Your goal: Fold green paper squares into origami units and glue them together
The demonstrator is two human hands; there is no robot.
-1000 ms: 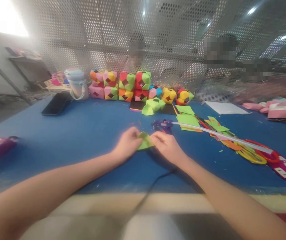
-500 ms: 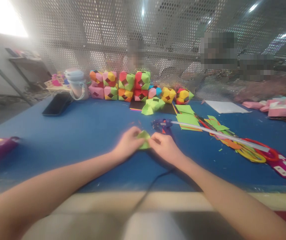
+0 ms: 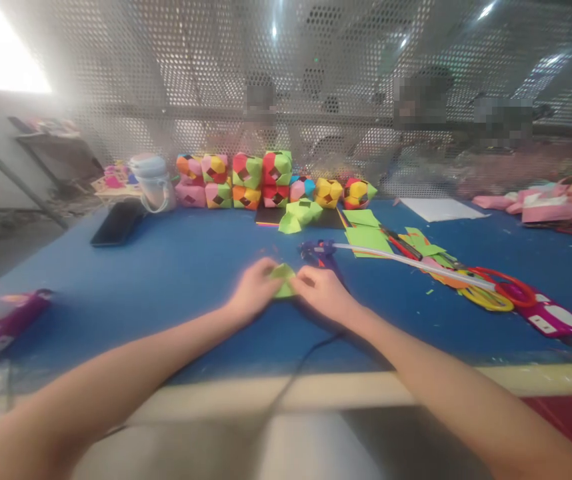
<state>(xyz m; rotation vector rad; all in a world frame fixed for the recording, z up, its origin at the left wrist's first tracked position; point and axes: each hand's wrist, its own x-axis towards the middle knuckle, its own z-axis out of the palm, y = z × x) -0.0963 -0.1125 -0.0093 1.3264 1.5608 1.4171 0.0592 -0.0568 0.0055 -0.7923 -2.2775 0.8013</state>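
A folded piece of light green paper [image 3: 283,281] is pinched between my two hands, just above the blue tabletop. My left hand [image 3: 256,288] closes its fingers on the paper's left side. On its right side my right hand [image 3: 323,291] grips it the same way. Fine folds in the paper are blurred. Just beyond my right hand lies a dark blue glue gun [image 3: 320,249] with a long pale glue stick [image 3: 411,262] reaching out to the right. Farther back, a folded light green paper shape [image 3: 300,215] rests on a stack of dark sheets.
Several folded multicolored paper balls [image 3: 246,170] line the table's back. A phone [image 3: 117,222] and a lidded bucket [image 3: 153,183] are at the left. Green paper squares [image 3: 369,241], scissors [image 3: 496,287] and a pink power strip [image 3: 553,313] lie right; another power strip [image 3: 9,330] is at the left edge.
The view has shifted slightly, so the table items appear a little displaced. Both hands stay on the green paper, with hardly any change in their grip.
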